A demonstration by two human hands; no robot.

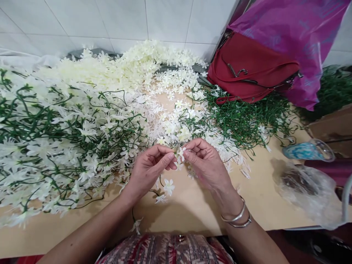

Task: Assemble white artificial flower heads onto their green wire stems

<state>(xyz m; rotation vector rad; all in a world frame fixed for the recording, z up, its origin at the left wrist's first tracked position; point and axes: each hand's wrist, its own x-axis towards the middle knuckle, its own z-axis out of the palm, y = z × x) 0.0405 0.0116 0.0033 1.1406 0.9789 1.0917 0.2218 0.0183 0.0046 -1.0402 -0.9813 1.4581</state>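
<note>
Both hands meet above the table's middle at a small white artificial flower [180, 154]. My right hand [206, 161] pinches its petals between thumb and forefinger. Thumb and fingers of my left hand [154, 165] are pressed together just left of the bloom; what they pinch, probably thin, is hidden by the fingertips. Below the hands a loose white flower [168, 187] hangs or lies by green stems. Left of my left hand spreads a big heap of white flowers on green stems [82, 146]. Loose white blossoms [176, 123] lie just beyond my fingers.
A pile of cream blossoms [110, 69] runs along the tiled wall. Bare green stems [242, 121] lie to the right, below a red handbag [255, 69] and a purple plastic bag [297, 33]. A plastic cup [308, 151] and a clear bag [305, 187] occupy the right edge.
</note>
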